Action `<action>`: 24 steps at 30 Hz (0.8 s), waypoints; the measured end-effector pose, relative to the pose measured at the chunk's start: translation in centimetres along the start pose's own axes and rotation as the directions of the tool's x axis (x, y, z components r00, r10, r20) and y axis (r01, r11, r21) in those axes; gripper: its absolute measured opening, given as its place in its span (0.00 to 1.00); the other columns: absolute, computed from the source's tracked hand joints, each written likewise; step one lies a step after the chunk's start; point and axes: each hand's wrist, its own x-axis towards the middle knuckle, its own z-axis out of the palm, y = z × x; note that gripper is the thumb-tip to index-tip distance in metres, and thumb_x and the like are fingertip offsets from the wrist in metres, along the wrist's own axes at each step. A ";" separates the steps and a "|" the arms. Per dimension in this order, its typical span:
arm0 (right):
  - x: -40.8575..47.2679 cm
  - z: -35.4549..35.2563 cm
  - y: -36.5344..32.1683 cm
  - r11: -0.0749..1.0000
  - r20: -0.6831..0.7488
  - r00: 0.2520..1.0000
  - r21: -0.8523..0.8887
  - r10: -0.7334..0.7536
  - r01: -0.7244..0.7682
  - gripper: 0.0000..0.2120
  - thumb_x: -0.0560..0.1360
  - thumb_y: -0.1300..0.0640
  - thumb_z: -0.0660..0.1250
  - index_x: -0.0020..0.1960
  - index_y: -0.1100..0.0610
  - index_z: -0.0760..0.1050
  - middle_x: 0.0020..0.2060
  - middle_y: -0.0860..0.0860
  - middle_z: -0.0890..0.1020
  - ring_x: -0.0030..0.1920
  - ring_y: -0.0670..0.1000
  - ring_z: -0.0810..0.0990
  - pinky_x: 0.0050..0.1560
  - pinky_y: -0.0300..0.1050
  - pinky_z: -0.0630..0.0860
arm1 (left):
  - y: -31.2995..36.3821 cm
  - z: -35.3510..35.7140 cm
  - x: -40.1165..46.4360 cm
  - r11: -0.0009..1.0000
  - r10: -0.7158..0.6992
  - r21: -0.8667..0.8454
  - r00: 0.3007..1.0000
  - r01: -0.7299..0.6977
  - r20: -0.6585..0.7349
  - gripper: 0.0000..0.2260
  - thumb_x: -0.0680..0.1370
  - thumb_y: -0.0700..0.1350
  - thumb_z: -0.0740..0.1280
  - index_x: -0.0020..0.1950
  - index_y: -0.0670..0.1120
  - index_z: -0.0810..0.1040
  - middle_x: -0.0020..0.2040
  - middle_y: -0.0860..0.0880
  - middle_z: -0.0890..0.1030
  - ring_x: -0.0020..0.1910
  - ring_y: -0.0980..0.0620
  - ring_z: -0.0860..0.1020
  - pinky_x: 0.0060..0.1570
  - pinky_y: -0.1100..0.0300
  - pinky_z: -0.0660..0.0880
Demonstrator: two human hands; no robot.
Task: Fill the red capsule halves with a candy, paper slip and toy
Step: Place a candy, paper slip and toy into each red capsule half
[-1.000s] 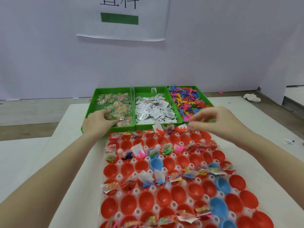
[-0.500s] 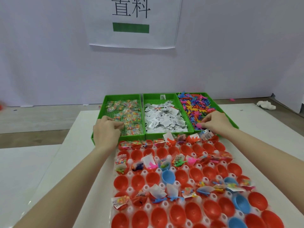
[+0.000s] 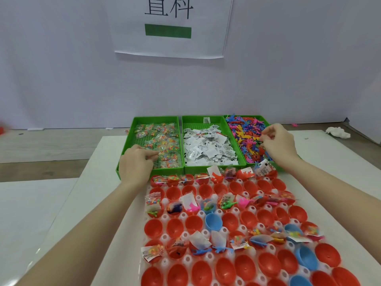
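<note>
Red capsule halves (image 3: 208, 272) sit open side up in a white moulded holder (image 3: 186, 260) on the table nearest me, with a few blue halves (image 3: 213, 220) mixed among them. I can see that several halves in the far row and in two rows further down already carry wrapped candies, paper slips and small toys, while many others between them show only their bare red insides. Beyond the holder stand three green trays side by side, touching one another: the left tray (image 3: 125, 155) holds clear-wrapped candies (image 3: 165, 141), the middle tray (image 3: 203, 120) a heap of white printed paper slips (image 3: 208, 149), the right tray (image 3: 266, 120) a pile of bright plastic toys (image 3: 245, 135). My left hand (image 3: 136, 164) rests over the near left corner of the candy tray, fingers curled with the tips on a candy packet; I cannot tell whether it is actually pinched. My right hand (image 3: 278, 143) is in the toy tray, fingertips drawn together among the toys, seemingly nipping one. A white sign with black characters and a green bar (image 3: 168, 30) hangs on the wall behind.
</note>
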 end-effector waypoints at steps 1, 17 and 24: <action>0.0 0.2 -0.3 0.998 0.023 0.999 0.044 0.031 -0.032 0.07 0.77 0.66 0.57 0.53 0.60 0.70 0.50 0.58 0.77 0.45 0.59 0.78 0.46 0.51 0.74 | 0.0 0.0 0.0 1.000 0.001 0.000 1.000 -0.001 -0.002 0.09 0.77 0.45 0.66 0.54 0.47 0.82 0.43 0.52 0.72 0.44 0.51 0.70 0.40 0.58 0.65; 0.1 3.9 -3.5 0.630 0.542 0.831 -0.602 -0.129 0.491 0.16 0.72 0.51 0.67 0.54 0.58 0.80 0.48 0.54 0.83 0.38 0.52 0.78 0.29 0.38 0.64 | -0.3 0.1 0.0 1.000 -0.001 -0.010 1.000 0.001 0.000 0.09 0.77 0.46 0.65 0.55 0.49 0.82 0.43 0.53 0.72 0.44 0.52 0.69 0.39 0.58 0.64; -0.2 3.4 -3.5 0.741 0.342 0.905 -0.533 -0.253 0.408 0.09 0.71 0.48 0.70 0.42 0.53 0.82 0.27 0.45 0.72 0.35 0.50 0.74 0.36 0.41 0.66 | -0.3 0.2 0.1 1.000 0.000 -0.031 1.000 0.000 -0.002 0.09 0.77 0.46 0.66 0.54 0.49 0.82 0.44 0.53 0.72 0.45 0.52 0.70 0.40 0.59 0.65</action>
